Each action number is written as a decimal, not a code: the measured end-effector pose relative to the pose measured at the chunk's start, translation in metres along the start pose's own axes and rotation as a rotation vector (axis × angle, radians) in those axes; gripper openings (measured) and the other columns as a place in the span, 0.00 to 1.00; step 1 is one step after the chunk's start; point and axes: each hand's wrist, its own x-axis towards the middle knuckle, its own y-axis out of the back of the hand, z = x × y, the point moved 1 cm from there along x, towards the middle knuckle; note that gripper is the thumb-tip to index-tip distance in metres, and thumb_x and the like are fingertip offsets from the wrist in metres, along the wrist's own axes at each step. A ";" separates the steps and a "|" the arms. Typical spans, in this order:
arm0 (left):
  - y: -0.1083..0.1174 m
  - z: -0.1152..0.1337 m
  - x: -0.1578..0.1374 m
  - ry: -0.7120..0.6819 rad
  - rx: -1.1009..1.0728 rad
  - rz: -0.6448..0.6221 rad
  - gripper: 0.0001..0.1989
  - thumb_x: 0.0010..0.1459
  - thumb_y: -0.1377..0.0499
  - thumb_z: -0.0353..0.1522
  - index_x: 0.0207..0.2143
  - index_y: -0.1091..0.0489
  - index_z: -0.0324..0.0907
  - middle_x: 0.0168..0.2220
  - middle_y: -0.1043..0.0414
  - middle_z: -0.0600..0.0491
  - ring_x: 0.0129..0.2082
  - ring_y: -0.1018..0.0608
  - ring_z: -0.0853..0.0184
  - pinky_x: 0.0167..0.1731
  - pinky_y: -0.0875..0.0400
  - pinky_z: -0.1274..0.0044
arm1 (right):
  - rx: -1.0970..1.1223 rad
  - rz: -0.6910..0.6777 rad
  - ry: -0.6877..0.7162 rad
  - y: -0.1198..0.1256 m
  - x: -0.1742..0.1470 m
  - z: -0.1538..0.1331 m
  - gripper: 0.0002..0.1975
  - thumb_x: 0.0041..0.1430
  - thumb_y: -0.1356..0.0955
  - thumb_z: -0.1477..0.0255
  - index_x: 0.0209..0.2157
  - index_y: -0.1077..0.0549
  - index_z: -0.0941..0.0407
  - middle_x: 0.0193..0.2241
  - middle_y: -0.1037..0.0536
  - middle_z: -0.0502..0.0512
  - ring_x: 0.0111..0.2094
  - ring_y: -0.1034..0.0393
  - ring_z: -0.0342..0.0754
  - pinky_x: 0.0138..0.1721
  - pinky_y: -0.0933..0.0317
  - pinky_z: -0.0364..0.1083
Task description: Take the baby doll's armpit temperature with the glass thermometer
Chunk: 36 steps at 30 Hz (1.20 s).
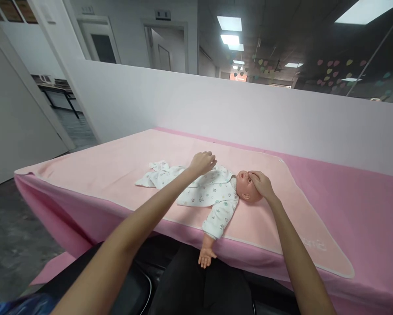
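You have a pinkish-tan baby doll in a white, small-print cotton garment [199,192] on its back, head toward your right, one bare-handed arm hanging over the near edge. Your right hand [262,183] lies unclenched across its head; your left hand [203,162] is over its torso, fingers bent, and you cannot tell whether they grip. Beneath is a smooth peach blanket [94,175] on a bright pink cloth [357,205], before a white half-height wall [216,105] topped with glass [298,52]. Your right forearm partly covers the blanket's white lettering [314,244]; the doll's far arm is hidden.
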 end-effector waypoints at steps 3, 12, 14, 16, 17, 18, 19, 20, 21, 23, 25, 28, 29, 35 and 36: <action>-0.038 0.018 0.022 0.076 -0.099 0.004 0.20 0.60 0.56 0.40 0.39 0.30 0.39 0.42 0.31 0.45 0.44 0.29 0.60 0.43 0.38 0.70 | 0.142 0.058 -0.101 -0.007 0.003 0.013 0.13 0.51 0.37 0.61 0.34 0.26 0.51 0.40 0.25 0.51 0.43 0.33 0.50 0.47 0.42 0.49; -0.102 -0.003 0.036 0.284 -0.390 -0.213 0.24 0.57 0.58 0.44 0.49 0.35 0.44 0.51 0.34 0.48 0.51 0.34 0.57 0.51 0.44 0.61 | 0.492 0.055 -0.179 -0.010 0.001 0.030 0.15 0.45 0.32 0.61 0.35 0.26 0.53 0.40 0.24 0.52 0.45 0.33 0.51 0.47 0.42 0.49; -0.098 -0.004 0.035 0.283 -0.364 -0.231 0.25 0.56 0.57 0.46 0.46 0.33 0.43 0.50 0.34 0.46 0.51 0.34 0.53 0.52 0.52 0.53 | 0.521 0.040 -0.200 -0.009 0.006 0.026 0.14 0.44 0.32 0.62 0.33 0.25 0.54 0.39 0.24 0.53 0.44 0.33 0.52 0.47 0.42 0.49; -0.093 -0.002 0.034 0.250 -0.312 -0.222 0.24 0.55 0.57 0.47 0.41 0.31 0.42 0.47 0.32 0.45 0.49 0.33 0.52 0.52 0.62 0.48 | 0.564 0.027 -0.232 -0.009 0.011 0.022 0.13 0.43 0.31 0.63 0.30 0.25 0.55 0.37 0.23 0.53 0.43 0.32 0.52 0.47 0.41 0.49; -0.091 -0.001 0.033 0.228 -0.286 -0.208 0.24 0.55 0.57 0.47 0.39 0.30 0.41 0.45 0.31 0.45 0.48 0.32 0.53 0.52 0.65 0.48 | 0.595 0.026 -0.253 -0.010 0.013 0.021 0.12 0.42 0.31 0.63 0.29 0.25 0.56 0.37 0.23 0.54 0.43 0.32 0.52 0.47 0.41 0.49; -0.088 0.001 0.032 0.210 -0.267 -0.193 0.24 0.56 0.57 0.47 0.36 0.30 0.41 0.44 0.30 0.45 0.47 0.31 0.53 0.52 0.66 0.48 | 0.640 0.017 -0.286 -0.010 0.013 0.021 0.13 0.42 0.31 0.62 0.28 0.25 0.56 0.36 0.23 0.54 0.43 0.32 0.53 0.47 0.41 0.49; -0.086 0.002 0.031 0.195 -0.258 -0.181 0.24 0.55 0.57 0.47 0.35 0.29 0.41 0.42 0.30 0.45 0.46 0.30 0.54 0.53 0.65 0.48 | 0.707 -0.014 -0.336 -0.012 0.012 0.021 0.14 0.42 0.31 0.60 0.28 0.25 0.57 0.35 0.23 0.55 0.42 0.31 0.53 0.46 0.40 0.49; -0.085 0.002 0.030 0.183 -0.261 -0.174 0.24 0.55 0.57 0.47 0.33 0.29 0.41 0.41 0.30 0.45 0.44 0.30 0.55 0.53 0.61 0.50 | 0.801 -0.066 -0.395 -0.014 0.010 0.023 0.17 0.44 0.32 0.58 0.29 0.25 0.57 0.35 0.22 0.56 0.42 0.31 0.54 0.46 0.39 0.50; -0.085 0.002 0.030 0.174 -0.275 -0.174 0.24 0.55 0.57 0.47 0.33 0.29 0.40 0.40 0.31 0.45 0.43 0.29 0.56 0.53 0.55 0.53 | 0.913 -0.133 -0.460 -0.016 0.006 0.025 0.20 0.45 0.34 0.54 0.31 0.25 0.57 0.36 0.22 0.57 0.42 0.30 0.55 0.46 0.39 0.52; -0.087 0.000 0.029 0.177 -0.327 -0.179 0.23 0.54 0.55 0.47 0.33 0.29 0.40 0.40 0.32 0.45 0.42 0.29 0.58 0.49 0.42 0.62 | 1.130 -0.268 -0.578 -0.021 -0.002 0.029 0.27 0.48 0.39 0.50 0.37 0.27 0.57 0.39 0.23 0.58 0.43 0.30 0.56 0.46 0.38 0.54; -0.090 -0.002 0.028 0.197 -0.364 -0.155 0.24 0.53 0.55 0.48 0.33 0.29 0.40 0.42 0.34 0.44 0.44 0.31 0.58 0.44 0.37 0.68 | 1.261 -0.323 -0.654 -0.026 -0.009 0.034 0.29 0.49 0.41 0.48 0.42 0.29 0.55 0.42 0.24 0.57 0.44 0.30 0.56 0.46 0.38 0.56; -0.094 -0.005 0.027 0.222 -0.340 -0.086 0.26 0.52 0.55 0.51 0.31 0.29 0.40 0.48 0.36 0.43 0.51 0.36 0.55 0.50 0.43 0.64 | 1.312 -0.292 -0.698 -0.030 -0.013 0.039 0.27 0.50 0.40 0.51 0.44 0.30 0.55 0.43 0.25 0.57 0.44 0.30 0.56 0.47 0.38 0.57; -0.095 -0.006 0.027 0.220 -0.332 -0.093 0.26 0.53 0.56 0.51 0.31 0.30 0.41 0.48 0.35 0.43 0.51 0.36 0.54 0.52 0.46 0.62 | 1.311 -0.272 -0.701 -0.031 -0.013 0.040 0.25 0.50 0.39 0.53 0.44 0.30 0.55 0.43 0.25 0.57 0.44 0.30 0.56 0.47 0.38 0.57; -0.091 -0.004 0.026 0.221 -0.332 -0.224 0.26 0.53 0.56 0.51 0.36 0.32 0.42 0.37 0.27 0.46 0.39 0.27 0.58 0.44 0.39 0.68 | 1.273 -0.171 -0.587 -0.031 -0.013 0.045 0.25 0.50 0.39 0.55 0.43 0.29 0.58 0.44 0.26 0.60 0.44 0.31 0.59 0.44 0.37 0.58; -0.089 -0.003 0.026 0.234 -0.318 -0.223 0.26 0.52 0.56 0.51 0.37 0.32 0.42 0.38 0.27 0.45 0.38 0.26 0.58 0.41 0.37 0.69 | 1.238 -0.179 -0.555 -0.031 -0.013 0.046 0.26 0.50 0.40 0.54 0.43 0.29 0.57 0.45 0.26 0.59 0.45 0.31 0.58 0.44 0.37 0.57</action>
